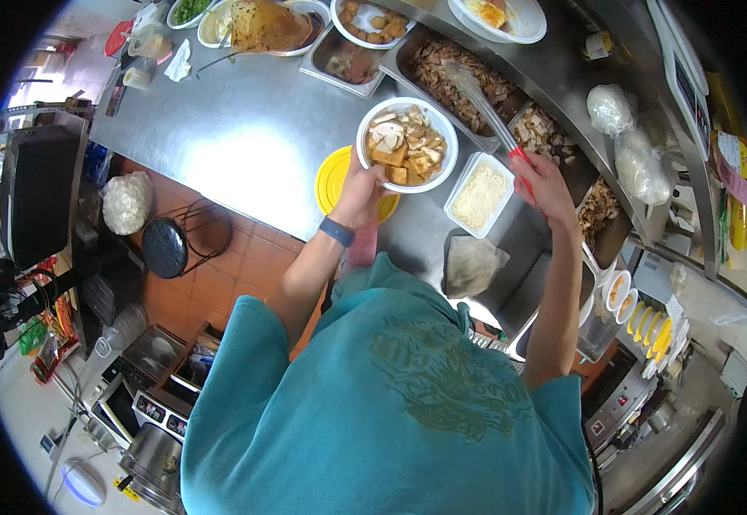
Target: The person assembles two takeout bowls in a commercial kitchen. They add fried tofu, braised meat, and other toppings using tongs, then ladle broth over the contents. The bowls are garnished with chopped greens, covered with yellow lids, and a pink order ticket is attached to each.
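My left hand, with a dark band on its wrist, grips a white round bowl by its near left side. Fried tofu cubes and pale sliced pieces lie in the bowl. In my right hand is a pair of metal tongs with red handles. The tongs' tips reach into a metal tray of chopped brown meat at the back. Partly beneath my left hand and the bowl is a round yellow lid. Between my hands stands a white rectangular tub holding a pale shredded food.
More metal trays of chopped food line the right side. Bowls of food, including a white bowl with brown chunks, stand along the back of the steel counter. A folded cloth lies nearest my body. A black round stool stands on the floor.
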### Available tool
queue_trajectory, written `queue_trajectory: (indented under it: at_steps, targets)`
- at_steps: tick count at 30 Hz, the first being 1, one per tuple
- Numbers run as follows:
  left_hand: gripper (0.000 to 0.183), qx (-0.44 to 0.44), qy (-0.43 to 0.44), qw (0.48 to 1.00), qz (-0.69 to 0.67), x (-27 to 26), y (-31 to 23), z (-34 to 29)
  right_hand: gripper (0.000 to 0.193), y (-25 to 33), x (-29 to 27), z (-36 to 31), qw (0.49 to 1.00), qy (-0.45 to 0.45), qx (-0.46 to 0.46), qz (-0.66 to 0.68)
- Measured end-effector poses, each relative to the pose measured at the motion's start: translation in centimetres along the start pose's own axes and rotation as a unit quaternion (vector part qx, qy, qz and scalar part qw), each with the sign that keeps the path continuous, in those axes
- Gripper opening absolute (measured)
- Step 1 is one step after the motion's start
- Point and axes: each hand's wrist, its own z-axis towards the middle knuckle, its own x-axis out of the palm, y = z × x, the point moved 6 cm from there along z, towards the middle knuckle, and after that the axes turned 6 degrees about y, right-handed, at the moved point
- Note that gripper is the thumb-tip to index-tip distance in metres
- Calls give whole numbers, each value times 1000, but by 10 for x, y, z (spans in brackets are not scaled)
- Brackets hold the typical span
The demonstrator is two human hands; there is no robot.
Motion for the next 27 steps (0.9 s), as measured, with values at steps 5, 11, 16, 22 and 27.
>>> queue_trajectory:
  at_steps: [5, 11, 16, 22, 27]
  targets:
    - [84, -10, 2, 1000, -18, 5, 6, -1, 26, 8, 14, -86, 999, -29, 26, -4]
    - [85, -1, -4, 999, -45, 12, 12, -6, 23, 12, 66, -128, 993, -59, 5, -104]
    - [86, -19, 16, 999, -33, 12, 12, -11, 22, 20, 81, -132, 980, -77, -35, -181]
    - [89, -9, 48, 999, 16, 13, 10, -11, 23, 26, 86, -130, 960, -59, -77, -263]
    - [88, -5, 73, 996, 60, 14, 5, -14, 23, 35, 86, -132, 932, -76, -111, -338]
